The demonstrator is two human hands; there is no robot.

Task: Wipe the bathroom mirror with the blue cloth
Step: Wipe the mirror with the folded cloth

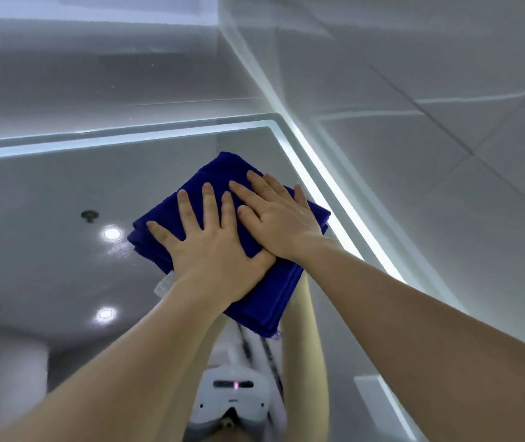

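Observation:
A folded dark blue cloth (267, 298) lies flat against the bathroom mirror (47, 202), close to the mirror's upper right corner. My left hand (213, 247) presses on the cloth's left half with fingers straight and spread. My right hand (281, 215) presses on the upper right part, its fingers straight and overlapping my left hand's fingertips. Both arms reach up from the bottom of the view. A white tag sticks out under my left wrist.
A lit strip (325, 199) frames the mirror's top and right edges. Grey wall tiles (446, 138) rise to the right, close to my right hand. The glass reflects ceiling spotlights (111, 233) and a person wearing a white headset (234, 393).

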